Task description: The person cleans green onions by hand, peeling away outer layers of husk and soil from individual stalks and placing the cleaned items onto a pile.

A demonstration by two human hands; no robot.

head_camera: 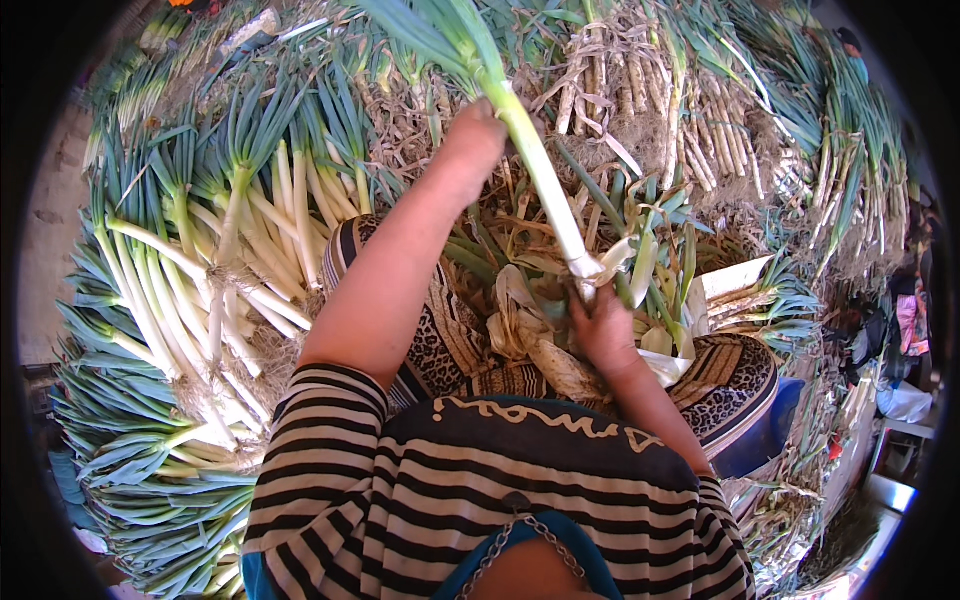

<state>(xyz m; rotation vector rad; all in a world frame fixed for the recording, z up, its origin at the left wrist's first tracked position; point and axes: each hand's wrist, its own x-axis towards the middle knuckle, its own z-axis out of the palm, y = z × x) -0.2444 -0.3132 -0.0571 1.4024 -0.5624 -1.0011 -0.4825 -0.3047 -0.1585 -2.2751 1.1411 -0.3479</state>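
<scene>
A long green onion [534,154] with a white shaft and green leaves slants across the middle of the head view. My left hand [480,139] grips it high up, just below where the leaves spread. Its root end lies at my right hand [602,322], whose fingers close around the base by a pale, partly loosened outer layer. Stripped leaves and dry husks [540,300] are heaped over my lap, between the patterned trouser legs. Left of me lie many cleaned onions [161,300] with white shafts and hairy roots.
Bundles of uncleaned onions [637,90] with dry leaves and roots lie ahead. More onions [862,172] are piled at the far right. Beside my right knee is a blue plastic object [765,427]; a clear plastic bag [904,401] lies farther right. Part of another person [851,49] shows at the upper right.
</scene>
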